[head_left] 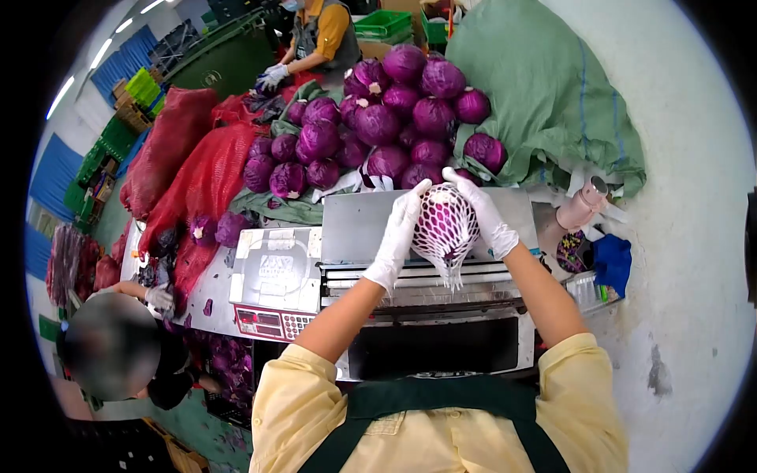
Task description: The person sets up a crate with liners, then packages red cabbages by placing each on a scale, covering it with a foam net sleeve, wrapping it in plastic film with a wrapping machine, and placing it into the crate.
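A red cabbage (445, 223) in a white foam net sleeve is between my two hands, over the metal top of a machine that looks like a film wrapper (355, 229). My left hand (398, 236), in a white glove, grips the netted cabbage from the left. On its other side, my gloved right hand (485, 217) presses against the net, fingers curled over the top. The loose end of the net hangs down toward the machine's rollers (371, 276). Behind my hands rises a pile of bare red cabbages (378, 124).
A digital scale (276, 272) stands left of the machine. Red mesh sacks (177, 150) lie farther left, and a green woven sack (544, 87) slumps at the back right. A pink bottle (582, 203) is by the wall. Two co-workers, one person (323, 35) behind, another at left, work nearby.
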Demonstrator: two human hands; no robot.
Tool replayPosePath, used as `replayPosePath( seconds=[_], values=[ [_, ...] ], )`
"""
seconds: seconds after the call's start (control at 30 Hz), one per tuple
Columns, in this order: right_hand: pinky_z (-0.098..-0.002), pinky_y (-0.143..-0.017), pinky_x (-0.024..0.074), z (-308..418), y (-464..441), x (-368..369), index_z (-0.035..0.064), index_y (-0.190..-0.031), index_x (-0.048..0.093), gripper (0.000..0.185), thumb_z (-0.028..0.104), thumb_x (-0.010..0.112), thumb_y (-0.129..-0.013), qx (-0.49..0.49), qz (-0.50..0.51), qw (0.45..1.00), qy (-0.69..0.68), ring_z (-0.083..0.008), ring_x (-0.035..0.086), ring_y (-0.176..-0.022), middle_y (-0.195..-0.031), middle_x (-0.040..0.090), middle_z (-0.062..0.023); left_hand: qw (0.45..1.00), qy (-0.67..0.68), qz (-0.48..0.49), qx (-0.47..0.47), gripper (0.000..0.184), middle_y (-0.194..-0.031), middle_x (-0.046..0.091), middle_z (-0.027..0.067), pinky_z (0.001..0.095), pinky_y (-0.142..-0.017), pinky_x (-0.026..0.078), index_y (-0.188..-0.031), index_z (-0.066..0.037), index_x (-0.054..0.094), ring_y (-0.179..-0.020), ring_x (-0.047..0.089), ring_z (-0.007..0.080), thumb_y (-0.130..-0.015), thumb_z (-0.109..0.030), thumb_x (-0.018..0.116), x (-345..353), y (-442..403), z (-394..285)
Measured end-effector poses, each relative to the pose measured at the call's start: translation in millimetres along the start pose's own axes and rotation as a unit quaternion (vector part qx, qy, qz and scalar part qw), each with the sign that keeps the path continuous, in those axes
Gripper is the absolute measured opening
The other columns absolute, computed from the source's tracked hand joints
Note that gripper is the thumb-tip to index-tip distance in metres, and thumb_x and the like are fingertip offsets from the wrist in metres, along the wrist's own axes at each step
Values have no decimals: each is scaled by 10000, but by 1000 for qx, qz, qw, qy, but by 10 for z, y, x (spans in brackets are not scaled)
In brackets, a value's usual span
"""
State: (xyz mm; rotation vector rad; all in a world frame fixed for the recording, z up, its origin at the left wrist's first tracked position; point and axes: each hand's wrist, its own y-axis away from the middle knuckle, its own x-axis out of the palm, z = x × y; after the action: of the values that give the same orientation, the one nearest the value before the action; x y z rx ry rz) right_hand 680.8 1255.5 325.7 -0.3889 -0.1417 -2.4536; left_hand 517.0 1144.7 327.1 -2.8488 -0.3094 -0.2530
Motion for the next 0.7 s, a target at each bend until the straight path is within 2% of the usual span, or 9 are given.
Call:
replayPosePath(
  seconds=[0.07, 0.17, 0.3, 0.4, 0.47, 0.53, 0.6, 0.67, 0.7],
  values=[
    [-326, -1041, 392, 8, 91, -75, 27, -1298, 539, 500, 413, 444, -994, 47, -113, 992, 14, -184, 553, -1136, -1250, 592, -87, 999, 0, -19, -29, 484, -1284, 559, 84, 296, -1058, 345, -1295, -20, 549, -1203, 496, 169, -1001, -396, 467, -52, -139, 141],
    [-334, -906, 497, -79, 298, 67, 45, -1202, 582, 385, 325, 408, -1004, 133, -118, 968, -178, -164, 598, -1047, -1171, 637, -68, 983, 87, -30, -157, 374, -1082, 659, 24, 261, -906, 471, -1175, -31, 621, -974, 594, 99, -974, -335, 539, 49, -175, 287],
    [-310, -932, 465, -115, 380, 190, 38, -1186, 592, 350, 286, 435, -996, 123, -147, 963, -189, -150, 611, -997, -1116, 660, -54, 935, 173, -48, -307, 364, -884, 695, 81, 282, -636, 575, -1003, -25, 634, -691, 672, 156, -961, -374, 539, 10, -300, 208],
    [-282, -915, 464, -169, 262, -115, 2, -1166, 608, 328, 243, 481, -985, 101, -129, 983, -82, -136, 601, -993, -1115, 655, -58, 973, 60, -35, -221, 558, -1347, 526, 147, 338, -1037, 417, -1317, -33, 509, -1205, 535, 218, -970, -468, 475, 33, -234, 142],
    [-269, -894, 477, -89, 300, -340, -7, -1188, 602, 308, 147, 597, -921, -33, -106, 989, 93, -141, 603, -975, -1098, 650, -68, 982, -162, -34, -95, 528, -1360, 507, 124, 363, -1063, 371, -1365, -83, 478, -1228, 490, 230, -933, -374, 563, -145, -67, -59],
    [-296, -877, 492, 411, 646, -471, 40, -1228, 586, 374, 142, 651, -874, -163, -66, 889, 422, -186, 616, -953, -1085, 632, -92, 919, -383, -12, 92, 545, -1329, 525, 117, 359, -1014, 405, -1366, -93, 486, -1174, 522, 240, -859, -197, 657, -407, 118, -315],
    [-356, -784, 502, 712, 944, -769, 132, -1351, 486, 585, 142, 681, -799, -314, 57, 672, 668, -261, 593, -922, -1086, 566, -101, 802, -571, 81, 156, 575, -1223, 568, 107, 365, -837, 482, -1332, -149, 525, -997, 595, 294, -788, -146, 711, -848, 467, -511],
    [-364, -696, 480, 815, 1169, -1045, 176, -1404, 419, 703, 175, 703, -762, -263, 177, 541, 779, -251, 568, -850, -1064, 534, -84, 653, -720, 170, 161, 614, -1161, 581, 90, 388, -779, 505, -1333, -224, 520, -921, 630, 270, -758, -146, 720, -1115, 765, -647],
    [-355, -702, 483, 888, 1320, -985, 195, -1422, 409, 792, 166, 730, -698, -185, 203, 454, 848, -233, 582, -875, -1034, 539, -76, 640, -720, 208, 167, 629, -1160, 579, 82, 380, -726, 525, -1338, -240, 509, -867, 642, 262, -752, -144, 716, -1192, 835, -690]
  ],
)
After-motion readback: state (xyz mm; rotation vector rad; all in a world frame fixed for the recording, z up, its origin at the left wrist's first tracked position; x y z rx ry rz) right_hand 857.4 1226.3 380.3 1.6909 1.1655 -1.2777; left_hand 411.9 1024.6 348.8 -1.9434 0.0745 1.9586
